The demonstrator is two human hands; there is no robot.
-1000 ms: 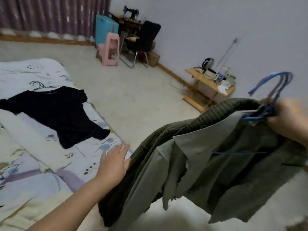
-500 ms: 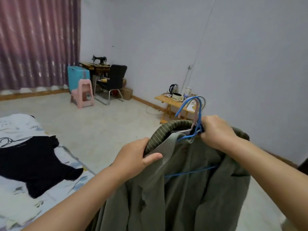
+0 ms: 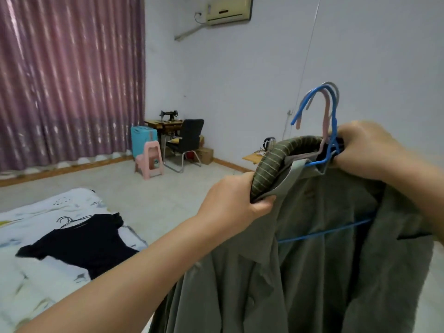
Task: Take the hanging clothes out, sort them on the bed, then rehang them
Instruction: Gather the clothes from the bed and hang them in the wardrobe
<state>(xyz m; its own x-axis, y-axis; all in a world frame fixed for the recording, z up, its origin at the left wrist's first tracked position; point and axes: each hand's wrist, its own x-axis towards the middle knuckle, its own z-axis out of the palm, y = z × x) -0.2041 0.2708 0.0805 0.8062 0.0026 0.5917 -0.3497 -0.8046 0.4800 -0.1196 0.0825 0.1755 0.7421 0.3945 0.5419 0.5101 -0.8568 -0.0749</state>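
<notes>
**Hangers held aloft**

Your right hand [image 3: 367,150] grips the bunched hanger hooks [image 3: 329,116]; your left hand [image 3: 233,200] pinches the striped green collar [image 3: 271,164]. The olive shirts [image 3: 312,272] hang before you; a black top [image 3: 79,246] lies on the bed [image 3: 28,284].

Olive striped collar [image 3: 271,162], blue hanger [image 3: 334,131]
</notes>
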